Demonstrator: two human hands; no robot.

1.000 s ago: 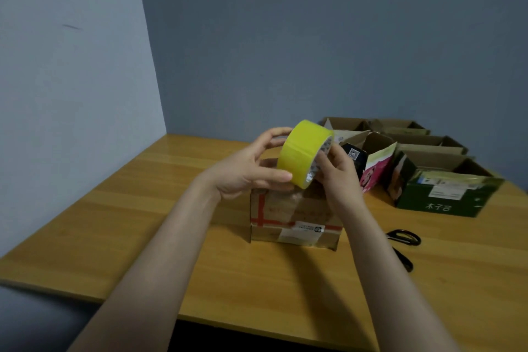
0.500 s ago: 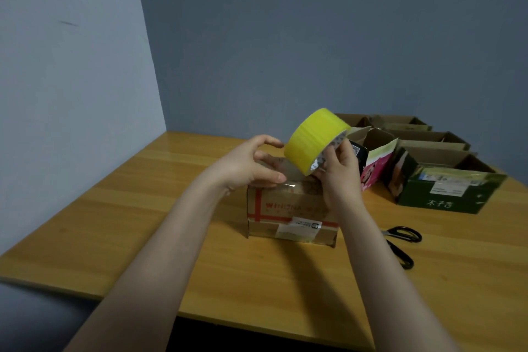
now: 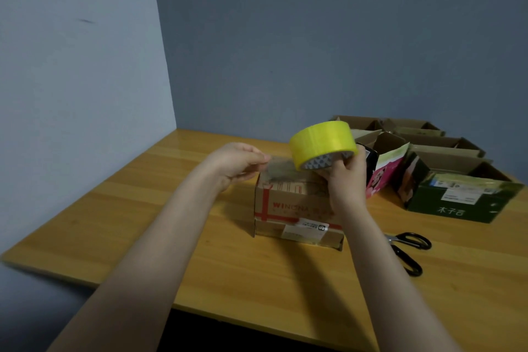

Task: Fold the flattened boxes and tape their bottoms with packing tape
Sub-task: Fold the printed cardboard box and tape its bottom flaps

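Note:
A brown cardboard box (image 3: 288, 208) with red stripes and a white label stands folded in the middle of the wooden table (image 3: 143, 223). Just above its top my right hand (image 3: 347, 173) grips a yellow roll of packing tape (image 3: 323, 143) from below, fingers inside the core. My left hand (image 3: 238, 163) pinches the free end of a clear tape strip (image 3: 281, 165) that stretches from the roll leftward over the box's left top edge.
Black scissors (image 3: 408, 250) lie on the table right of the box. Behind them stand a pink printed box (image 3: 383, 171), a dark green box (image 3: 457, 200) and several open brown boxes (image 3: 440, 146) along the back right. Walls close off the left and far sides.
The roll has moved right and a little up in my right hand. My left hand has pulled the tape end leftward, and a clear strip now spans between them above the box.

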